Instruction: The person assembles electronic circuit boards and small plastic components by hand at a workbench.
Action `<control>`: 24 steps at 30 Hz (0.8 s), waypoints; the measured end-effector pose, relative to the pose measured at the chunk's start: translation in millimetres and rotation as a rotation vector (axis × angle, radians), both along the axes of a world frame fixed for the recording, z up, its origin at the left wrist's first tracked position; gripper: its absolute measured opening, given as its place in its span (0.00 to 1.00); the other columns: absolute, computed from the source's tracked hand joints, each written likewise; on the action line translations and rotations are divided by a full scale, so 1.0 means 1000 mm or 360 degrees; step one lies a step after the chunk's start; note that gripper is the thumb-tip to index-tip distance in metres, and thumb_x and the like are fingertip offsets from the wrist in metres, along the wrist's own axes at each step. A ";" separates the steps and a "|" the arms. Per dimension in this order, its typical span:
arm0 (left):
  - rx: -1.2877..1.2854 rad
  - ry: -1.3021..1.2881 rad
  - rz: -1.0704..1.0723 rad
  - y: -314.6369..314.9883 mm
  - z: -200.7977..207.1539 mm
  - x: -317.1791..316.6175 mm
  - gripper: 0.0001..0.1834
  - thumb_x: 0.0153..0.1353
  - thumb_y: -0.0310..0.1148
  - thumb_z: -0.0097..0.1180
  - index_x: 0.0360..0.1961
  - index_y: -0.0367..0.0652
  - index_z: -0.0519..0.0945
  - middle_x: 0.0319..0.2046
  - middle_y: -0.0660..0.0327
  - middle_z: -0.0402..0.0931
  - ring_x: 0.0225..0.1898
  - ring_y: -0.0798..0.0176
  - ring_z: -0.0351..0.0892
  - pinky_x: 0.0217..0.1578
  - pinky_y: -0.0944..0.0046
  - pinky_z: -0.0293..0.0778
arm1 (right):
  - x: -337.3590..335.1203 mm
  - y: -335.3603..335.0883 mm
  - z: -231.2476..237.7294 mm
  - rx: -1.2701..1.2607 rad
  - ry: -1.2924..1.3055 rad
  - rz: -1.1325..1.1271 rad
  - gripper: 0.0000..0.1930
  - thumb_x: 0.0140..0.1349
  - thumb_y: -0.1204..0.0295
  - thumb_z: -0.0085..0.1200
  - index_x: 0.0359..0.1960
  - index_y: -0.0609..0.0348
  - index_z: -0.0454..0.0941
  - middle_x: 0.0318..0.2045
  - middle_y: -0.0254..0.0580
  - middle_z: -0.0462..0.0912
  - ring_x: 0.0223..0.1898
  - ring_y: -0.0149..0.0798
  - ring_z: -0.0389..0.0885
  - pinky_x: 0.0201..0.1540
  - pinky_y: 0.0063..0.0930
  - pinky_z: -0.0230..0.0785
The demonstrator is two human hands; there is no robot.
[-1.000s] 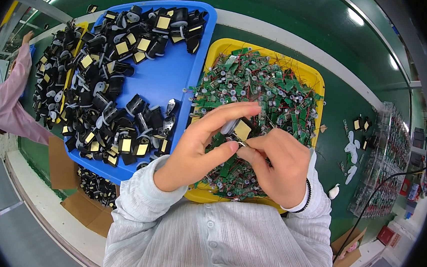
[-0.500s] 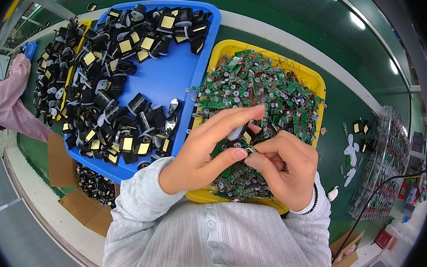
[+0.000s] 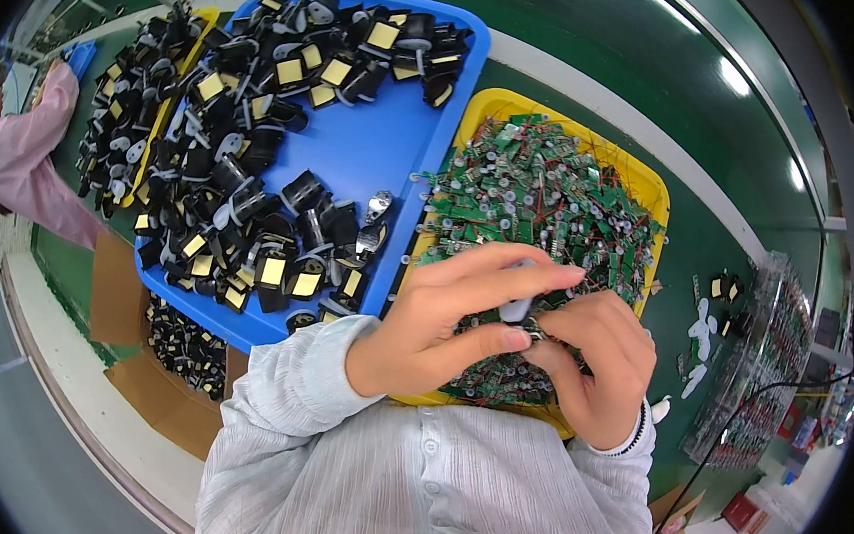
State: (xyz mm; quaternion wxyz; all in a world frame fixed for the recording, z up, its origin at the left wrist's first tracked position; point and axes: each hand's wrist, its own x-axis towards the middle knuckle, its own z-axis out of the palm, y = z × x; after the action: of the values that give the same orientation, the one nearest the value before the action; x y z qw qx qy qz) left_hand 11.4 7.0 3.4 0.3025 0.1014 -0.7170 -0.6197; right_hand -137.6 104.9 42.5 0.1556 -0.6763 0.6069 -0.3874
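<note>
Both my hands meet over the near part of the yellow tray [image 3: 495,102], which is heaped with small green circuit boards [image 3: 514,179] with red wires. Between the thumb and fingers of my left hand [image 3: 432,333] is a black plastic housing with a grey rounded piece [image 3: 516,308]. My right hand [image 3: 605,366] has its thumb and forefinger pinched against the housing's near end. They hold what looks like a small circuit board [image 3: 536,330], mostly covered by the fingertips.
Left of the yellow tray, a blue tray [image 3: 356,151] carries many black housings [image 3: 302,192] with pale yellow pads. Cardboard boxes [image 3: 119,293] stand at lower left. White pieces [image 3: 700,329] and a clear rack of boards [image 3: 750,363] are on the right. A person in pink [image 3: 30,150] works far left.
The view has shifted, so the trays appear farther right. In my left hand the housing has turned, showing more of its grey piece and less of the yellow pad. Both hands keep their pinch.
</note>
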 end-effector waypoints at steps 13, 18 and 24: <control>-0.1531 -0.2206 0.1540 -0.064 -0.028 0.068 0.15 0.45 0.40 0.62 0.32 0.42 0.79 0.37 0.60 0.75 0.47 0.55 0.67 0.42 0.52 0.62 | -0.209 -0.067 -0.038 0.0015 0.0631 -0.0834 0.09 0.54 0.69 0.55 0.31 0.62 0.75 0.23 0.40 0.76 0.25 0.31 0.75 0.30 0.23 0.66; -0.1538 -0.2387 0.1381 -0.073 -0.039 0.071 0.17 0.40 0.42 0.65 0.27 0.41 0.81 0.36 0.62 0.74 0.47 0.57 0.63 0.45 0.50 0.56 | -0.284 -0.118 -0.116 0.0223 0.0890 -0.1004 0.11 0.53 0.64 0.55 0.30 0.59 0.76 0.26 0.43 0.79 0.29 0.42 0.78 0.33 0.32 0.68; -0.1542 -0.2207 0.1471 -0.077 -0.044 0.066 0.18 0.41 0.38 0.66 0.32 0.40 0.76 0.31 0.56 0.76 0.45 0.55 0.69 0.47 0.47 0.56 | -0.274 -0.121 -0.117 0.0413 0.1086 -0.0998 0.14 0.54 0.62 0.54 0.37 0.57 0.75 0.32 0.44 0.77 0.37 0.44 0.75 0.40 0.35 0.67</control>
State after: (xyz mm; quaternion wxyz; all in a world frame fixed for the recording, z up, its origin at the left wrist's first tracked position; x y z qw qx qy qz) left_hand 77.5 -70.0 -40.7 0.0347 0.5815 -0.8037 0.1217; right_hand -411.5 -15.9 -74.3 -0.0937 -0.5242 0.8414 -0.0925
